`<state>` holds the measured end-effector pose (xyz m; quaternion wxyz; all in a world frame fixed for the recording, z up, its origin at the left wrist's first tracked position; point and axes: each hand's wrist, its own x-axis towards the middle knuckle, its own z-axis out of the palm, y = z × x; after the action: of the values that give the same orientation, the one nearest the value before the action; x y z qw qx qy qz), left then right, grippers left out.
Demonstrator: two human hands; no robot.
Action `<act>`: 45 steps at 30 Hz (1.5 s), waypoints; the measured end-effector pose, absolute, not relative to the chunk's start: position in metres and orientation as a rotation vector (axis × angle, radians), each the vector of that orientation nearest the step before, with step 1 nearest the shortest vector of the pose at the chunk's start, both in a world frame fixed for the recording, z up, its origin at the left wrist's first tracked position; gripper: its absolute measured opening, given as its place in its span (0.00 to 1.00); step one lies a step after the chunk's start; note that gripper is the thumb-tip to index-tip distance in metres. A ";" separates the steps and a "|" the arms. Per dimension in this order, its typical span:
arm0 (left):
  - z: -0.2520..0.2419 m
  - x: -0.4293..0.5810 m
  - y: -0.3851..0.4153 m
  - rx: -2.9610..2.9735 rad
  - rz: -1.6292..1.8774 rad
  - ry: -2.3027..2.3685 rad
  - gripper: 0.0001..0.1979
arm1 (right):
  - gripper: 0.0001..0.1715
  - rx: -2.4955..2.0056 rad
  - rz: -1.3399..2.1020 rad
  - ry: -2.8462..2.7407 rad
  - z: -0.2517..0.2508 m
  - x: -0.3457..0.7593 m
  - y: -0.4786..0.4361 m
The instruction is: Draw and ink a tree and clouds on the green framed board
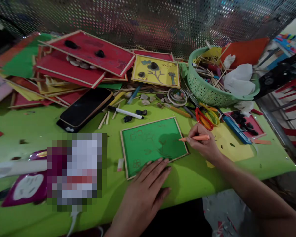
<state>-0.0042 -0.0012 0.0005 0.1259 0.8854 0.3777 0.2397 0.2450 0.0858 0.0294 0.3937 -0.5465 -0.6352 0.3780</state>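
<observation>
A green card with a thin wooden frame (153, 144) lies on the lime-green table (39, 131), with faint pencil drawings of flowers and stems on it. My left hand (148, 187) lies flat on the card's near edge, fingers stretched out, pressing it down. My right hand (204, 144) pinches an orange pen (194, 138) whose tip touches the card's right edge.
Red and yellow framed cards (88, 59) are piled at the back. A black phone (86, 107), a marker (125, 112), dark pebbles (127, 118), scissors (207, 117), a blue cutter (235, 129), yellow paper (233, 144) and a green basket of sticks (207, 89) lie around. A blurred packet (75, 168) sits left.
</observation>
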 end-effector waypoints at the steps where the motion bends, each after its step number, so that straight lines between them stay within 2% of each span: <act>1: 0.001 -0.005 -0.001 2.580 0.699 1.097 0.18 | 0.10 -1.391 0.957 -1.613 0.029 0.245 0.086; 45: -0.010 -0.009 0.000 2.661 0.728 1.093 0.19 | 0.09 -1.514 0.626 -1.798 0.025 0.246 0.083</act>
<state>-0.0087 0.0002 -0.0100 0.0869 0.8934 0.3669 0.2443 0.2460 0.0826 0.0252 0.3473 -0.5836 -0.6933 0.2413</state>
